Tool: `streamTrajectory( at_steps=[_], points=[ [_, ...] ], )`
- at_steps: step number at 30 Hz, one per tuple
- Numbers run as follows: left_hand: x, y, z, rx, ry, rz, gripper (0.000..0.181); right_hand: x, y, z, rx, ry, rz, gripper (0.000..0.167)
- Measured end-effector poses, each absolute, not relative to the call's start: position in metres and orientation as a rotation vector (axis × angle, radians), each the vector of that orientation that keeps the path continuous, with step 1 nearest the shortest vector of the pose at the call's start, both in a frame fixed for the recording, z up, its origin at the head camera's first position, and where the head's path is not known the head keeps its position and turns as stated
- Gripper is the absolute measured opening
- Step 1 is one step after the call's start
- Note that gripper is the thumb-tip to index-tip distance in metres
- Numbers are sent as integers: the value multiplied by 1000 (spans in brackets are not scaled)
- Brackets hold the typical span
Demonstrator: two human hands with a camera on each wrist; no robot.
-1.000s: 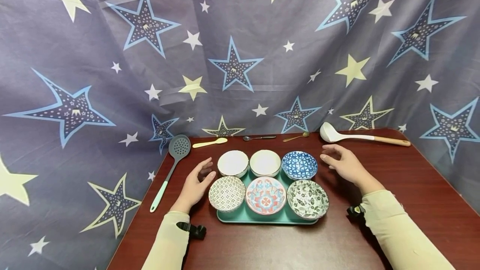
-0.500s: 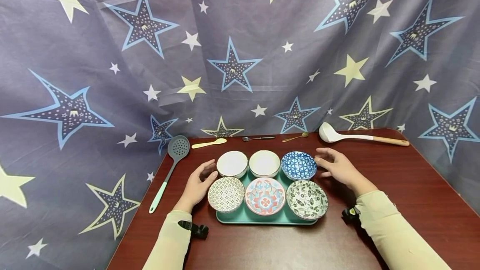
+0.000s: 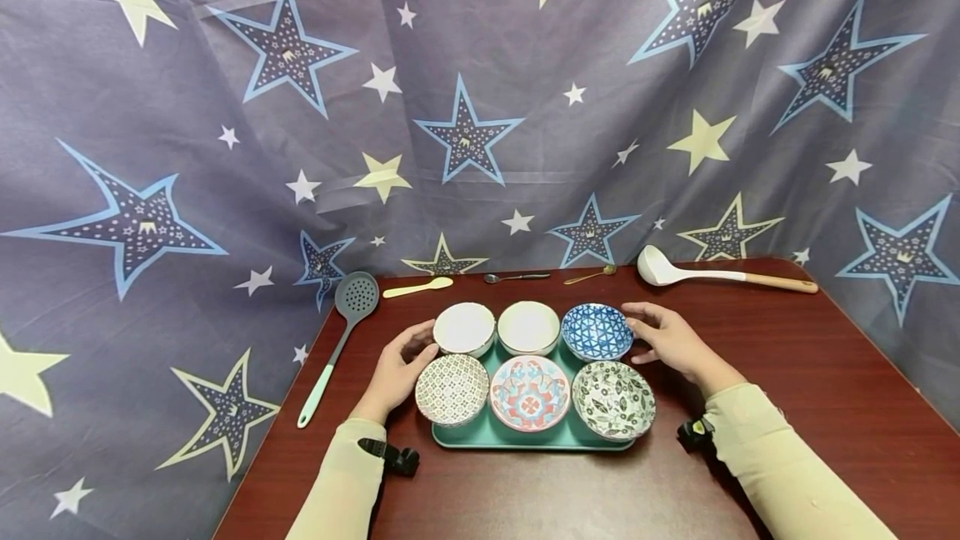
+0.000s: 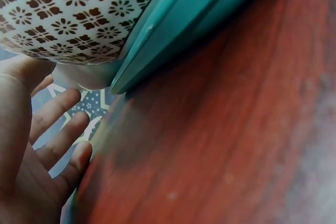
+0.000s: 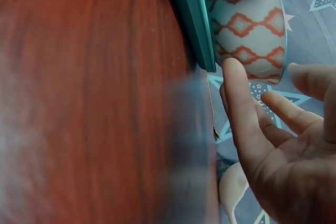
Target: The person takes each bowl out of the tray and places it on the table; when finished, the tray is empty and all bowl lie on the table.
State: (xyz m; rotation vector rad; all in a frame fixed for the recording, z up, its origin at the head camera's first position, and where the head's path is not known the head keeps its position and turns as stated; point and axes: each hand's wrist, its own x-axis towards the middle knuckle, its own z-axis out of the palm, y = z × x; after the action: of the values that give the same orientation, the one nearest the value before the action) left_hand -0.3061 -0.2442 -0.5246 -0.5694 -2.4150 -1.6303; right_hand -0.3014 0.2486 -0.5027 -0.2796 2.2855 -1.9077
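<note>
My left hand [image 3: 397, 369] is at the left side of the teal tray [image 3: 534, 438], fingers relaxed and slightly bent. Its fingertips reach the side of the white bowl [image 3: 465, 327], and its thumb is by the brown-patterned bowl [image 3: 452, 390]. Across the tray, my right hand [image 3: 671, 344] has its fingers loosely extended at the blue-patterned bowl [image 3: 597, 332]; whether they touch is hard to tell. In the right wrist view, the fingers [image 5: 236, 87] are beside a bowl with orange-red diamonds [image 5: 247, 27] outside. Neither hand grips anything.
The tray also carries a cream bowl [image 3: 529, 327], a red-and-blue flowered bowl [image 3: 531, 392] and a leaf-patterned bowl [image 3: 613, 400]. Around it lie a skimmer [image 3: 357, 297], a yellow spreader [image 3: 418, 287], two small spoons, one dark [image 3: 517, 277] and one golden [image 3: 591, 275], and a ladle [image 3: 660, 267].
My right hand has moved left, up to the blue-patterned bowl. The left hand has shifted slightly right, closer to the white bowl. Bowls and tray have stayed in place.
</note>
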Motion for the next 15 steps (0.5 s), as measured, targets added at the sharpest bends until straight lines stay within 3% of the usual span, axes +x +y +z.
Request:
streamTrajectory(
  at_steps=[15],
  points=[
    [-301, -241, -514, -579, -2415, -1629, 48, -304, 242, -510, -254, 2213, -1917, 51]
  ],
)
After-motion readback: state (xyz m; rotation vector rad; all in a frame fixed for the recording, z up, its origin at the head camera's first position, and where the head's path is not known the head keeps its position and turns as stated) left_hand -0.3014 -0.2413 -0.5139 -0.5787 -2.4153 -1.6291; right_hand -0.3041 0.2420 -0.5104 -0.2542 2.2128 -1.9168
